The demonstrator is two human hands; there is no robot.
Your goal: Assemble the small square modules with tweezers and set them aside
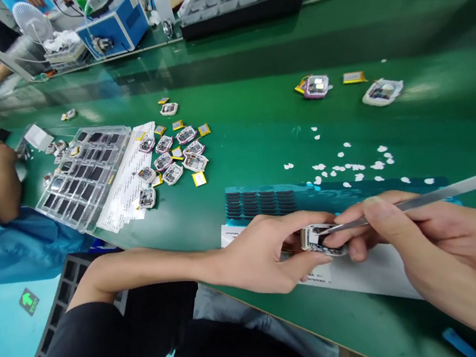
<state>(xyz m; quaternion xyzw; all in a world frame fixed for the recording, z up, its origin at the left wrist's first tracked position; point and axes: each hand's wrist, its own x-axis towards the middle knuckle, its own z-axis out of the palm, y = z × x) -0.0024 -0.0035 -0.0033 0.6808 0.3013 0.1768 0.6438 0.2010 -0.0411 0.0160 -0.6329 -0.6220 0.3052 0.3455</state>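
Note:
My left hand [271, 251] holds a small device housing [314, 239] with a white rim and exposed circuitry, gripped between thumb and fingers. Metal tweezers [458, 188] are pinched in my right hand [424, 228], their tip reaching into the open side of the housing. Fingers of the right hand also come up against the housing's right side. Beneath both hands lie a white printed sheet [377, 274] and a blue film [302, 187] carrying rows of black strips [262, 202]. Exactly what the tweezer tip touches is too small to tell.
Small white pieces [357, 166] are scattered beyond my hands. Several similar housings [172, 173] and yellow batteries [199, 178] lie to the left, beside a clear compartment tray [85, 174]. A co-worker's arm [0, 172] rests at far left. A blue box [114, 27] and black tray [244, 13] stand behind.

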